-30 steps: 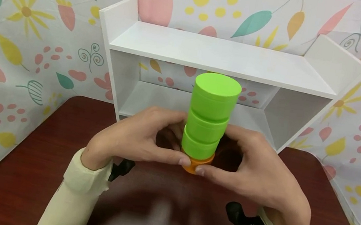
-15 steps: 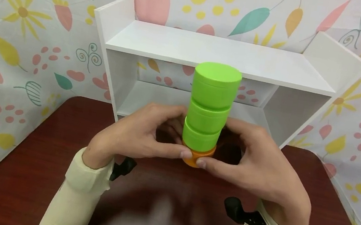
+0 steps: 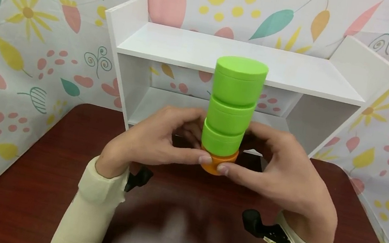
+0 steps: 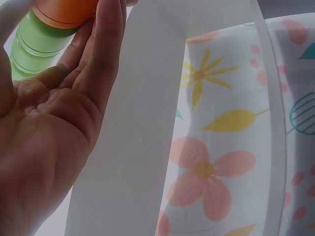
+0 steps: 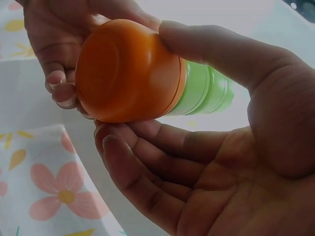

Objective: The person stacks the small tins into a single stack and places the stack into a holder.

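A tower of round containers stands upright between my hands in the head view. Its base is a smooth orange cup (image 3: 218, 162), narrower than the green part above. Three green tiers (image 3: 237, 86) rise from it, each wider than the one below, with a flat top. My left hand (image 3: 162, 137) grips the orange cup from the left, thumb on its near side. From the right, my right hand (image 3: 281, 167) grips the same cup, both thumb tips close together. The right wrist view shows the rounded orange underside (image 5: 118, 73), with fingers of both hands around it.
Behind the tower stands a white shelf unit (image 3: 204, 52) with a top board and a lower compartment. It rests on a dark red-brown table (image 3: 40, 183). A patterned cloth (image 3: 41, 46) covers the walls behind and at both sides. Black wrist mounts (image 3: 264, 233) stick out by the sleeves.
Both hands have raised the tower, so its green top now overlaps the shelf's top board. The grip on the orange cup looks the same.
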Demonstrator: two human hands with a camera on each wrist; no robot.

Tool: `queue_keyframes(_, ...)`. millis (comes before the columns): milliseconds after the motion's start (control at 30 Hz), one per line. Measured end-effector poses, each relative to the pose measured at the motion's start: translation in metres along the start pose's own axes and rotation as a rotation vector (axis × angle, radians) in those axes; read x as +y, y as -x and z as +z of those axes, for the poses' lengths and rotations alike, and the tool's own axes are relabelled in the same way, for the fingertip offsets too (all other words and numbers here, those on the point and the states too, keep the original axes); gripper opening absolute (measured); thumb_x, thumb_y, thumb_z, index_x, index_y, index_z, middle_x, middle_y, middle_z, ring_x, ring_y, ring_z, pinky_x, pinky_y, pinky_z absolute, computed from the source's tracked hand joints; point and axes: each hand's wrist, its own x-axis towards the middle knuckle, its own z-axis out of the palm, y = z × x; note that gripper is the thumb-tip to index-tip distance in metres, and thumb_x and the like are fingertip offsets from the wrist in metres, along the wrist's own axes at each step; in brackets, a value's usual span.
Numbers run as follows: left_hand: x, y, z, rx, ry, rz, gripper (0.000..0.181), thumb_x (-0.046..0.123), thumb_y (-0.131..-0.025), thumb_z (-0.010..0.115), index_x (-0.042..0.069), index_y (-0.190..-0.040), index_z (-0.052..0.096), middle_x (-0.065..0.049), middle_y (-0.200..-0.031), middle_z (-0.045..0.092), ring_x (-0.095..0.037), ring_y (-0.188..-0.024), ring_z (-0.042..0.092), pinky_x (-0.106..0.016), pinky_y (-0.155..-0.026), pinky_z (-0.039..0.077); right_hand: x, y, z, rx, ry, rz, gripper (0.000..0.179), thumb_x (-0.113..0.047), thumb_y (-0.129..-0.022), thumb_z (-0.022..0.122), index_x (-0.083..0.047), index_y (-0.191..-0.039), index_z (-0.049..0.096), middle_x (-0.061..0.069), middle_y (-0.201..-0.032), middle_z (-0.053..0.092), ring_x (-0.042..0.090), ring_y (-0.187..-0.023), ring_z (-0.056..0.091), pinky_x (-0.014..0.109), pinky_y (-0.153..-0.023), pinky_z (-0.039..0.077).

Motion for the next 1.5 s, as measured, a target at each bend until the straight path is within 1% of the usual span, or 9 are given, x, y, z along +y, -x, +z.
queue_keyframes(167, 0.000, -0.004, -0.001, 0.007, 0.012, 0.023, 0.041, 0.000, -0.089, 0.084, 0.000, -0.125, 0.065, -0.003, -0.107, 0.077, -0.016, -0.091, 0.076, -0.037, -0.085, 0.063, 0.002, -0.001, -0.003, 0.018, -0.002, -0.025, 0.046, -0.001, -0.081, 0.091, -0.017, -0.120, 0.073, -0.004, -0.110, 0.075, 0.020, -0.097, 0.072, 0.029, -0.089, 0.058)
queue_keyframes(367, -0.002, -0.009, 0.000, 0.026, 0.023, 0.047, 0.042, -0.001, -0.089, 0.083, -0.001, -0.128, 0.065, -0.004, -0.109, 0.076, -0.017, -0.093, 0.076, -0.038, -0.085, 0.063, 0.004, -0.002, -0.006, 0.053, -0.016, -0.043, 0.046, 0.004, -0.080, 0.090, -0.013, -0.119, 0.073, 0.002, -0.108, 0.075, 0.023, -0.096, 0.072, 0.029, -0.089, 0.058)
queue_keyframes(533, -0.004, -0.013, 0.001, 0.053, 0.017, 0.064, 0.041, -0.003, -0.090, 0.081, -0.001, -0.128, 0.065, -0.003, -0.108, 0.075, -0.019, -0.091, 0.075, -0.039, -0.084, 0.063, 0.004, -0.003, -0.008, 0.088, -0.024, -0.029, 0.043, 0.005, -0.081, 0.089, -0.011, -0.118, 0.073, 0.006, -0.106, 0.075, 0.024, -0.094, 0.072, 0.028, -0.089, 0.058)
queue_keyframes(667, -0.007, -0.014, 0.001, 0.079, 0.002, 0.075, 0.038, -0.004, -0.090, 0.080, -0.002, -0.126, 0.066, -0.004, -0.106, 0.075, -0.019, -0.089, 0.074, -0.039, -0.083, 0.063, 0.004, -0.004, -0.007, 0.115, -0.026, 0.002, 0.042, 0.002, -0.082, 0.089, -0.012, -0.119, 0.074, 0.005, -0.108, 0.076, 0.024, -0.096, 0.072, 0.028, -0.089, 0.058)
queue_keyframes(733, -0.008, -0.014, 0.001, 0.094, -0.009, 0.074, 0.036, -0.004, -0.091, 0.079, -0.002, -0.125, 0.066, -0.005, -0.106, 0.074, -0.019, -0.088, 0.074, -0.039, -0.083, 0.062, 0.006, -0.004, -0.006, 0.132, -0.026, 0.005, 0.042, 0.002, -0.083, 0.088, -0.011, -0.119, 0.074, 0.005, -0.109, 0.076, 0.024, -0.097, 0.072, 0.028, -0.090, 0.058)
queue_keyframes(900, -0.012, -0.015, 0.001, 0.117, -0.026, 0.070, 0.033, -0.002, -0.092, 0.078, -0.001, -0.123, 0.067, -0.004, -0.107, 0.073, -0.018, -0.087, 0.074, -0.039, -0.080, 0.061, 0.008, -0.007, -0.002, 0.168, -0.039, -0.013, 0.042, 0.003, -0.084, 0.087, -0.009, -0.121, 0.074, 0.008, -0.110, 0.075, 0.025, -0.097, 0.071, 0.028, -0.091, 0.057)
queue_keyframes(1067, -0.015, -0.015, 0.001, 0.133, -0.036, 0.086, 0.031, -0.001, -0.094, 0.077, 0.000, -0.123, 0.067, -0.004, -0.109, 0.072, -0.018, -0.087, 0.075, -0.039, -0.078, 0.061, 0.009, -0.009, 0.000, 0.195, -0.068, -0.017, 0.040, 0.002, -0.084, 0.087, -0.008, -0.120, 0.074, 0.011, -0.108, 0.075, 0.027, -0.096, 0.069, 0.028, -0.090, 0.057)
queue_keyframes(1233, -0.014, -0.015, 0.000, 0.150, -0.039, 0.098, 0.030, -0.001, -0.095, 0.075, 0.000, -0.124, 0.066, -0.005, -0.111, 0.072, -0.018, -0.087, 0.075, -0.039, -0.078, 0.061, 0.011, -0.011, 0.002, 0.212, -0.104, -0.035, 0.040, 0.004, -0.084, 0.086, -0.005, -0.121, 0.074, 0.013, -0.109, 0.074, 0.028, -0.098, 0.069, 0.028, -0.092, 0.057)
queue_keyframes(1500, -0.011, -0.015, 0.000, 0.178, -0.009, 0.111, 0.032, -0.003, -0.096, 0.074, -0.002, -0.127, 0.065, -0.008, -0.114, 0.071, -0.019, -0.089, 0.076, -0.040, -0.078, 0.062, 0.013, -0.016, 0.006, 0.248, -0.150, -0.072, 0.037, 0.005, -0.084, 0.084, -0.002, -0.119, 0.073, 0.016, -0.108, 0.073, 0.029, -0.097, 0.068, 0.028, -0.092, 0.056)
